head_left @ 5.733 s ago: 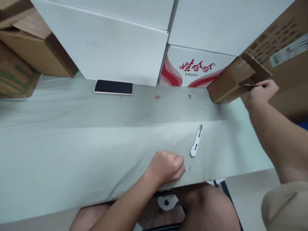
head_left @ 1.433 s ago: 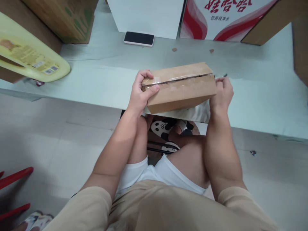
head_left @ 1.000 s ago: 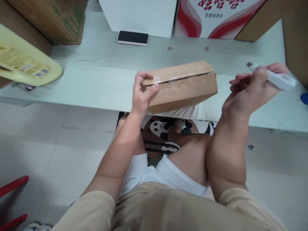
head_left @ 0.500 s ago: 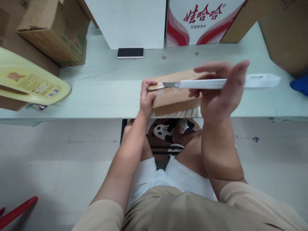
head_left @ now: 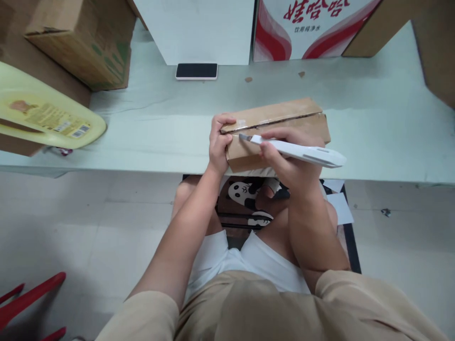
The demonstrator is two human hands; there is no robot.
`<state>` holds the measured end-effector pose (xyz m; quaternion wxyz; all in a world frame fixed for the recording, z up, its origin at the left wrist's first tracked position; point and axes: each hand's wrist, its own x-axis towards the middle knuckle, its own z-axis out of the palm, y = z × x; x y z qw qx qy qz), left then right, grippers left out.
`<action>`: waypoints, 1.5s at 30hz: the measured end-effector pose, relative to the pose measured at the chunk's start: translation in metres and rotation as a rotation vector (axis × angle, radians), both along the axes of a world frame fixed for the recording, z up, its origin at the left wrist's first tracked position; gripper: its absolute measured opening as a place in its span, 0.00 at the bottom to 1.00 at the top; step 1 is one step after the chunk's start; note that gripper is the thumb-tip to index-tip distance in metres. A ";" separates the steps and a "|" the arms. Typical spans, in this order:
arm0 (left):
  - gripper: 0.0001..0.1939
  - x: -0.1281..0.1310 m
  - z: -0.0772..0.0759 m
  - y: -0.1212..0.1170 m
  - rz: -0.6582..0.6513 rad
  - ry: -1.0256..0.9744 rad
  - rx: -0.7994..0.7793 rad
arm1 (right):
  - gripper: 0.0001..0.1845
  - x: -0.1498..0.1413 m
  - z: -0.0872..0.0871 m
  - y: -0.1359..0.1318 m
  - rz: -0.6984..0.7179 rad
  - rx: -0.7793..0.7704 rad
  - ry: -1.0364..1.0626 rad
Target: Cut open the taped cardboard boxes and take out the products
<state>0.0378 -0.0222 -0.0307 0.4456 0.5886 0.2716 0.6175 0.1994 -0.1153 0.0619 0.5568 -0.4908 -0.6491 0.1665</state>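
A small cardboard box [head_left: 277, 111] lies near the table's front edge, with a dark slit along the seam of its top. My left hand [head_left: 219, 146] grips the box's left end, fingers on top and thumb on the near flap. In my right hand [head_left: 295, 161] is a white utility knife [head_left: 302, 152], blade out and pointing left. The blade tip is over the near flap, close to my left thumb; whether it touches the cardboard I cannot tell. Clear tape shows at the left end of the seam.
Behind the box lie a phone [head_left: 196, 71] and small cardboard scraps [head_left: 248, 79]. A white box [head_left: 202, 28] and a red-and-white carton [head_left: 316, 33] stand at the back. On the left are a yellow bottle [head_left: 53, 109] and a brown carton [head_left: 81, 47].
My right hand has moved left and down with the utility knife, its fingers now wrapped more closely around the handle. The box's slit seam shows more fully. My left hand stays on the box.
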 end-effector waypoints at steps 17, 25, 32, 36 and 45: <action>0.27 0.000 0.004 -0.008 0.058 0.039 0.020 | 0.07 -0.007 -0.007 0.004 -0.043 0.078 0.011; 0.21 -0.003 0.014 -0.016 0.094 0.077 -0.036 | 0.06 -0.005 -0.008 0.009 -0.177 0.209 -0.060; 0.18 -0.006 0.017 -0.013 0.064 -0.027 -0.145 | 0.08 0.021 -0.011 0.002 -0.155 0.114 0.315; 0.19 -0.006 0.020 -0.005 0.021 -0.045 -0.193 | 0.10 0.060 -0.026 0.015 -0.502 0.157 0.408; 0.29 -0.027 0.035 0.024 0.199 0.166 -0.193 | 0.32 0.131 -0.118 0.060 -0.524 -0.411 0.103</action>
